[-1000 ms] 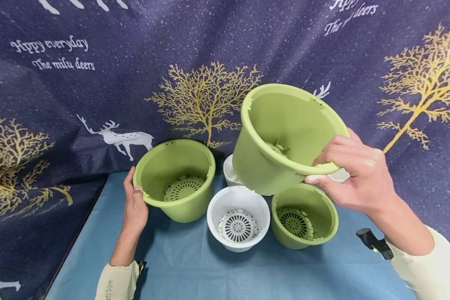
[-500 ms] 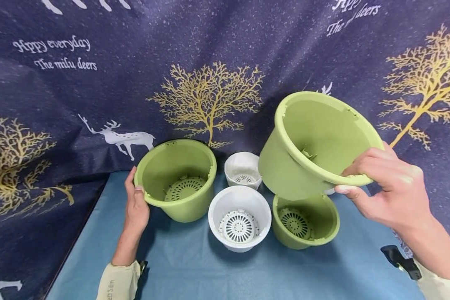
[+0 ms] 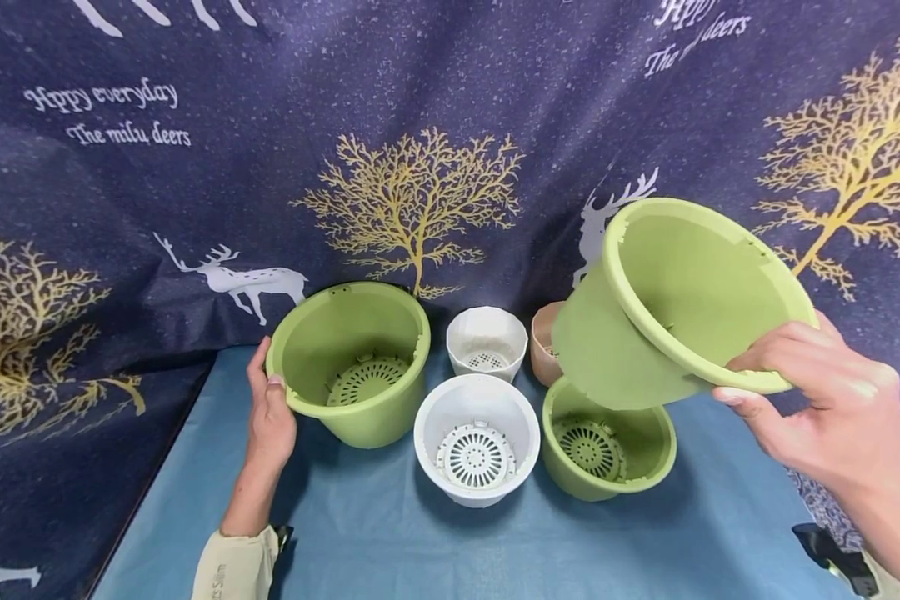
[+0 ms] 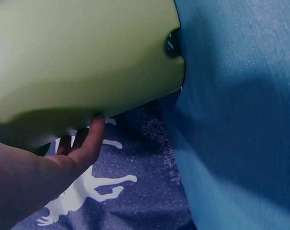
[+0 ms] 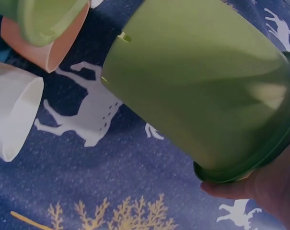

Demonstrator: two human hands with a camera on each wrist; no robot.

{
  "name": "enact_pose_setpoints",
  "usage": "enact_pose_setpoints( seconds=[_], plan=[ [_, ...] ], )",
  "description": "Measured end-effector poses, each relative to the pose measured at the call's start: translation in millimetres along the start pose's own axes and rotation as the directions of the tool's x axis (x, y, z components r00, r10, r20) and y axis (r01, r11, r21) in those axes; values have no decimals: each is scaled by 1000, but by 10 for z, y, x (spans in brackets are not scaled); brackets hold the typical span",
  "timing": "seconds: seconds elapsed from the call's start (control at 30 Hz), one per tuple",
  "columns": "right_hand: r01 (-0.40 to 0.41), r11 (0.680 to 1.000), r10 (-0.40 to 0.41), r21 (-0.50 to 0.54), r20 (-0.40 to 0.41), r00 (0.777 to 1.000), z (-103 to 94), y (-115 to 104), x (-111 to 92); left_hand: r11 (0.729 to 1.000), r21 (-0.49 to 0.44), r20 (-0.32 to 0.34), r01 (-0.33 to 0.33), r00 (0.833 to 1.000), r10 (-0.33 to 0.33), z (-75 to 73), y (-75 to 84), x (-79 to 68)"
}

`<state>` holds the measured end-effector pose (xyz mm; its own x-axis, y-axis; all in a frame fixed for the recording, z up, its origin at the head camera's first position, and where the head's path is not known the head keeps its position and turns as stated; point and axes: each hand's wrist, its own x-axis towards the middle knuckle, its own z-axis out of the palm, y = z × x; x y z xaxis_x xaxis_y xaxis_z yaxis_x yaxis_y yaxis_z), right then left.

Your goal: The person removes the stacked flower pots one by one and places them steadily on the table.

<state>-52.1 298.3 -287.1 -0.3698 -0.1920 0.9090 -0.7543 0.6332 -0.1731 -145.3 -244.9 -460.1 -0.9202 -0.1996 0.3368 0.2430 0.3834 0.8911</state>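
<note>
My right hand [image 3: 825,392] pinches the rim of a large green flowerpot [image 3: 615,346], thumb outside and fingers over the inner edge. That pot hangs tilted in the air, its mouth toward me and to the right, overlapping the back of a smaller green flowerpot [image 3: 656,450]. On the left, my left hand [image 3: 270,412] holds the side of another large green flowerpot [image 3: 367,425] at its rim, thumb near the front. In the left wrist view the fingers [image 4: 92,139] lie against this pot's outer wall. A white flowerpot [image 3: 476,492] with a slotted bottom stands between the green ones.
Behind these stand a white faceted pot [image 3: 487,333] and a pinkish pot [image 3: 546,350], the latter partly hidden by the raised pot. A blue cloth [image 3: 420,550] covers the table. A dark blue printed curtain [image 3: 420,75] hangs close behind the pots.
My right hand has carried the large green pot to the right and slightly down, uncovering the white faceted pot and part of the pinkish one. My left hand stays on its pot.
</note>
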Motion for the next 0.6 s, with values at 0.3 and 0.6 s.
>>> enact_pose_setpoints(
  seconds=[0.3,0.6],
  plan=[
    [-35,999,35,-9,-14,999,-111,43,-126,1000,10,2,12,1000,-12,5,8,2],
    [-106,994,107,-26,23,994,-279,144,-349,1000,-4,-17,-3,1000,3,17,18,-3]
  ],
)
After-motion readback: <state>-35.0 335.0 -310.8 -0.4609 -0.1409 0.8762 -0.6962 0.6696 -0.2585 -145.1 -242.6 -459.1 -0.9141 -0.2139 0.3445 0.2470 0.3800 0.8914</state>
